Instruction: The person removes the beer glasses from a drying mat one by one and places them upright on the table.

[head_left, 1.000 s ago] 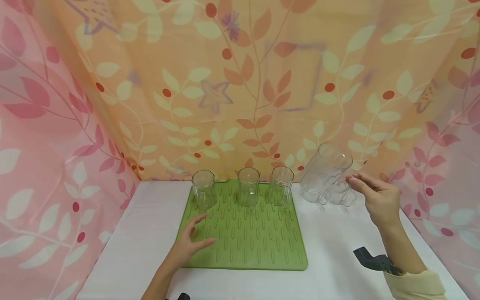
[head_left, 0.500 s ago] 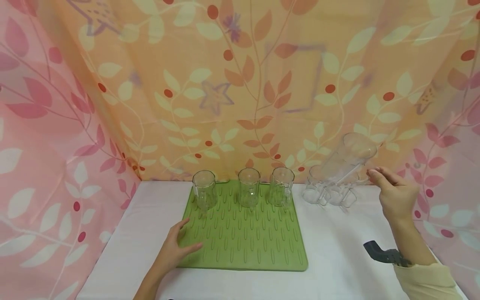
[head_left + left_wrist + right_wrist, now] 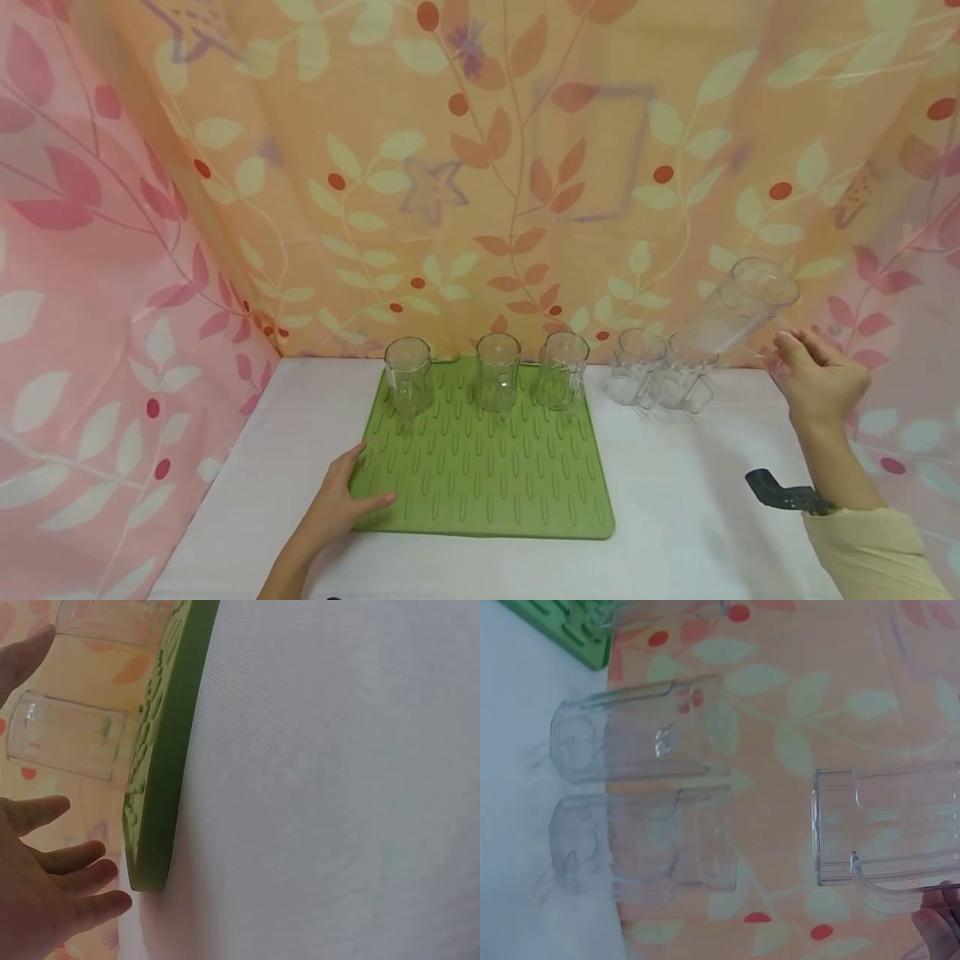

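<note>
My right hand point(image 3: 821, 379) pinches the handle of a clear glass mug point(image 3: 742, 304), holding it tilted in the air at the right, its mouth toward the upper right. In the right wrist view, fingertips point(image 3: 939, 922) show at that mug's handle point(image 3: 889, 898). Two more clear mugs, one point(image 3: 633, 367) beside the other point(image 3: 678, 387), stand upright on the white cloth below it. My left hand point(image 3: 330, 504) is at the left edge of the green ridged mat point(image 3: 487, 483), fingers spread and holding nothing; whether it touches the mat I cannot tell.
Along the mat's back edge stand three upright clear mugs: a left one point(image 3: 408, 379), a middle one point(image 3: 498, 375) and a right one point(image 3: 564, 373). A patterned orange curtain point(image 3: 510, 167) hangs close behind, with pink curtains at both sides. White cloth point(image 3: 675, 508) covers the table.
My right hand has carried the tilted mug rightward and slightly up, away from the two mugs on the cloth. My left hand has drawn back to the left and down.
</note>
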A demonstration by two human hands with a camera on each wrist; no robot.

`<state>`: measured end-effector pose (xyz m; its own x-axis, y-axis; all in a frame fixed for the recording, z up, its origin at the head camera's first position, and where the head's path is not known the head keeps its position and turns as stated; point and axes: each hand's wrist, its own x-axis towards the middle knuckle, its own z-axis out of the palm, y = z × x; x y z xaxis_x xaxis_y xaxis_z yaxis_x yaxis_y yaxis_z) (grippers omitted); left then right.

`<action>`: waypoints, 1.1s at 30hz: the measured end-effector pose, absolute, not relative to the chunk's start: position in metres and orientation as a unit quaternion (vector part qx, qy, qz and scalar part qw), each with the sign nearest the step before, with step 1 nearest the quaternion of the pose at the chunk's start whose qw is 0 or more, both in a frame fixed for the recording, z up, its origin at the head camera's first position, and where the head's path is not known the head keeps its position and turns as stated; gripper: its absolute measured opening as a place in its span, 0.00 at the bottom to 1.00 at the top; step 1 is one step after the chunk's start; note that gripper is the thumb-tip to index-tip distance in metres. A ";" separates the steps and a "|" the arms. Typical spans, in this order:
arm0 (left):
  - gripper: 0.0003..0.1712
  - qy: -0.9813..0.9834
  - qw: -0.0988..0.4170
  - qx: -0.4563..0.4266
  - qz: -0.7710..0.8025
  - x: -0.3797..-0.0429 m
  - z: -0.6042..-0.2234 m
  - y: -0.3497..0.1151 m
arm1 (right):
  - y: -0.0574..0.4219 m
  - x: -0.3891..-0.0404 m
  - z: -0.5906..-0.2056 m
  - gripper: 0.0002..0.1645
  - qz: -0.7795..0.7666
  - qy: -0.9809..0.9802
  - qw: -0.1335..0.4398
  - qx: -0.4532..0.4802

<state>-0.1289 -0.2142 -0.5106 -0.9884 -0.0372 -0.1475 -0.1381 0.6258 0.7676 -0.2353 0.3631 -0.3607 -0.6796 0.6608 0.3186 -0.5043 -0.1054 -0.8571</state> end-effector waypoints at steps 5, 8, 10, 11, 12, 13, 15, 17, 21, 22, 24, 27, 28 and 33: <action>0.62 0.908 0.068 -0.054 0.410 -0.130 -0.511 -0.215 | 0.373 -0.238 -0.367 0.19 0.748 -0.525 0.396 -0.091; 0.63 0.911 0.074 -0.058 0.402 -0.131 -0.511 -0.216 | 0.380 -0.239 -0.371 0.17 0.728 -0.540 0.410 -0.096; 0.64 0.913 0.076 -0.058 0.397 -0.132 -0.511 -0.217 | 0.384 -0.241 -0.374 0.14 0.721 -0.542 0.420 -0.096; 0.64 0.913 0.076 -0.058 0.397 -0.131 -0.511 -0.217 | 0.385 -0.241 -0.375 0.13 0.716 -0.544 0.427 -0.096; 0.63 0.913 0.075 -0.057 0.396 -0.131 -0.511 -0.217 | 0.387 -0.242 -0.377 0.12 0.713 -0.544 0.431 -0.096; 0.63 0.914 0.073 -0.056 0.396 -0.131 -0.512 -0.218 | 0.389 -0.243 -0.378 0.12 0.709 -0.547 0.434 -0.097; 0.63 0.914 0.072 -0.055 0.396 -0.130 -0.512 -0.218 | 0.392 -0.244 -0.381 0.12 0.696 -0.558 0.439 -0.105; 0.63 0.913 0.072 -0.056 0.397 -0.129 -0.512 -0.217 | 0.396 -0.246 -0.383 0.12 0.671 -0.582 0.442 -0.125; 0.63 0.914 0.072 -0.058 0.395 -0.128 -0.513 -0.217 | 0.404 -0.248 -0.391 0.11 0.614 -0.629 0.444 -0.172; 0.63 0.915 0.071 -0.056 0.394 -0.128 -0.513 -0.217 | 0.406 -0.248 -0.393 0.11 0.606 -0.635 0.444 -0.181; 0.63 0.916 0.071 -0.054 0.391 -0.128 -0.514 -0.218 | 0.410 -0.249 -0.398 0.11 0.600 -0.638 0.442 -0.193; 0.63 0.917 0.072 -0.047 0.390 -0.128 -0.515 -0.219 | 0.414 -0.250 -0.406 0.12 0.632 -0.613 0.431 -0.200; 0.63 0.917 0.072 -0.044 0.390 -0.129 -0.515 -0.219 | 0.415 -0.250 -0.409 0.12 0.643 -0.604 0.426 -0.202; 0.64 0.915 0.076 -0.037 0.395 -0.128 -0.518 -0.222 | 0.419 -0.249 -0.423 0.13 0.646 -0.610 0.401 -0.224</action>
